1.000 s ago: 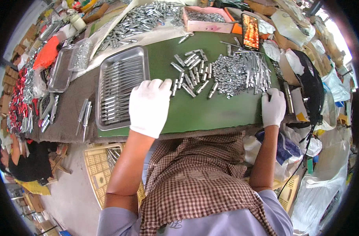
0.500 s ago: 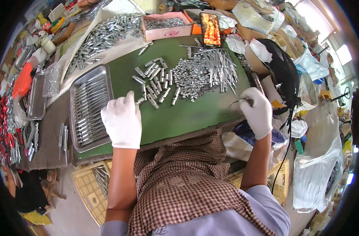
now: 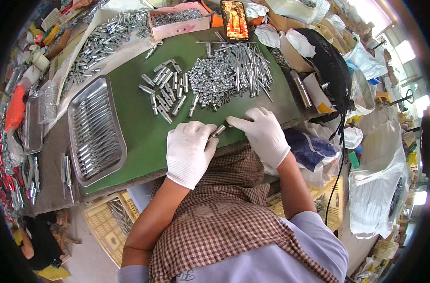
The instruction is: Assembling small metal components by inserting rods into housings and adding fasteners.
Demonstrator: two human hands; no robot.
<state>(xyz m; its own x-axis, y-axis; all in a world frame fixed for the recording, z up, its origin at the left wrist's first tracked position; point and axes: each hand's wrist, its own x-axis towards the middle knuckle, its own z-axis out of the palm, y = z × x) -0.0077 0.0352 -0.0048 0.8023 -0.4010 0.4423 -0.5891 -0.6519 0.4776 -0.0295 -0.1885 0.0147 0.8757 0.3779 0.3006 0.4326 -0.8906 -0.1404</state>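
White-gloved, my left hand point(image 3: 189, 150) grips a short metal cylinder point(image 3: 218, 131) between thumb and fingers, above the near edge of the green mat point(image 3: 151, 146). My right hand point(image 3: 263, 134), in a matching glove, is just right of the cylinder's end. Its fingertips are pinched together, and whatever they hold is too small to make out. Beyond my left hand lie loose metal cylinders point(image 3: 167, 85). Farther right are a heap of small metal fittings point(image 3: 212, 80) and a bundle of thin metal rods point(image 3: 252, 68).
At left, a metal tray point(image 3: 123, 141) holds a row of rod-like metal pieces. A pink box point(image 3: 177, 29) of small parts and a lit phone point(image 3: 234, 21) stand at the back. A dark metal cylinder point(image 3: 300, 89) lies right; a yellow crate point(image 3: 102, 226) sits below.
My left hand has moved right from beside the loose cylinders and now grips one cylinder. My right hand has come left from the mat's right edge to meet it. The view has shifted slightly.
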